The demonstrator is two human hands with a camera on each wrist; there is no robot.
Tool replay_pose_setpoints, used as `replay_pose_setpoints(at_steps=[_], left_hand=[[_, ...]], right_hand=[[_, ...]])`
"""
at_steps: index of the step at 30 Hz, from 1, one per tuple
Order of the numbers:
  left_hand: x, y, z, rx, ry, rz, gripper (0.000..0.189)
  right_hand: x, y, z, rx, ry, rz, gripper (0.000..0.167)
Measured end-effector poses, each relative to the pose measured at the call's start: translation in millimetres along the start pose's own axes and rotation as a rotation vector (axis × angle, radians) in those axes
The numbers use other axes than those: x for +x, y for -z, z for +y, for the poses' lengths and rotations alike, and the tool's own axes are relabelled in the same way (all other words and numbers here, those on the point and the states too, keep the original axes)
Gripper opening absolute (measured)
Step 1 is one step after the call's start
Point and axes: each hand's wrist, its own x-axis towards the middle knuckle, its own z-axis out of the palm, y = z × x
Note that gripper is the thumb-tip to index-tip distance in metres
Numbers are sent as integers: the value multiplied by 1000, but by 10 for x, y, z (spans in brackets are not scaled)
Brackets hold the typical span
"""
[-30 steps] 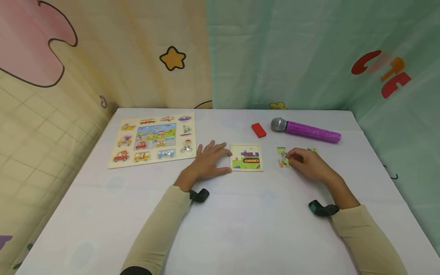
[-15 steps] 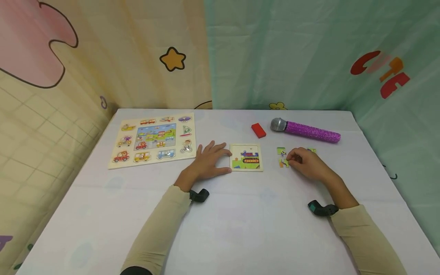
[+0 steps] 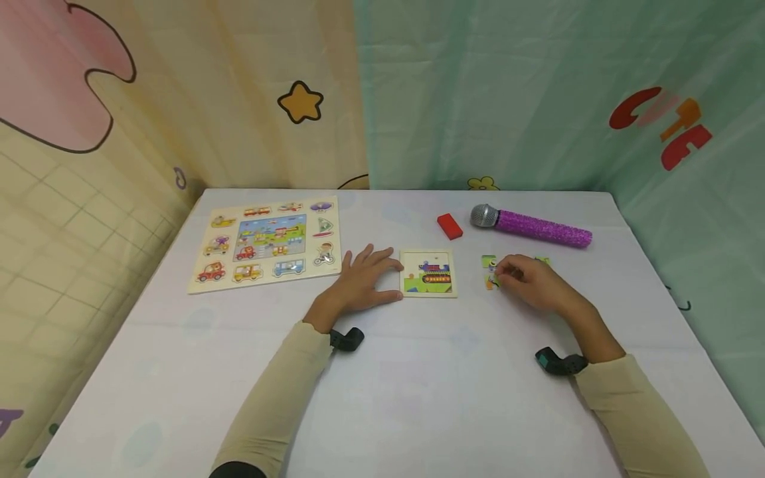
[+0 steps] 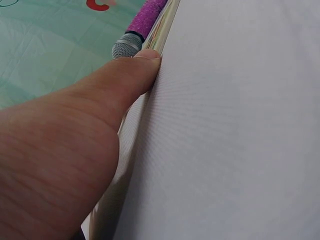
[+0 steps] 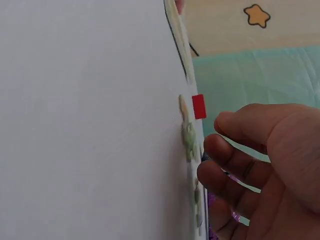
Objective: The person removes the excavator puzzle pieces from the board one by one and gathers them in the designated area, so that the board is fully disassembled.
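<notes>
While my spread left hand (image 3: 364, 282) touches a square cream tray (image 3: 425, 253), my right hand (image 3: 538, 285)—loose, empty—hangs beside flat multicoloured puzzle pieces (image 3: 489, 261).

I am at what looks like a curtained play corner, though whether in a home or a studio I cannot tell. Cartoon-printed cloth (image 3: 502, 99) walls in my white bench (image 3: 418, 392), which carries a vehicle puzzle board (image 3: 271, 236), a small framed puzzle (image 3: 411, 264) and a glittery purple microphone (image 3: 544, 230).
</notes>
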Motion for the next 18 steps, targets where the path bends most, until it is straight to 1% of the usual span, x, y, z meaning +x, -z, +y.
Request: replay_pose_setpoints(at_steps=[3,5,7,10,12,14,16,18], left_hand=[[-3,15,7,2,3,-2,57],[-7,20,2,3,6,-2,57],[-15,20,-5,4,12,0,57],[-9,5,-17,4,15,-2,56],[0,-4,-16,1,12,-10,56],[10,-8,-8,2,6,-18,56],[14,1,2,4,2,-18,57],[11,18,9,12,7,-13,57]], right_hand=[[86,18,-177,21,33,-53,8],[193,-3,-333,31,44,-87,12],[341,-67,-485,17,58,-101,15],[579,-220,-652,-24,49,-114,20],[716,-336,-705,-70,38,-142,25],[803,-434,-728,-108,24,-178,31],[849,-513,-730,-157,25,-199,35],[860,-566,-736,-196,26,-193,39]])
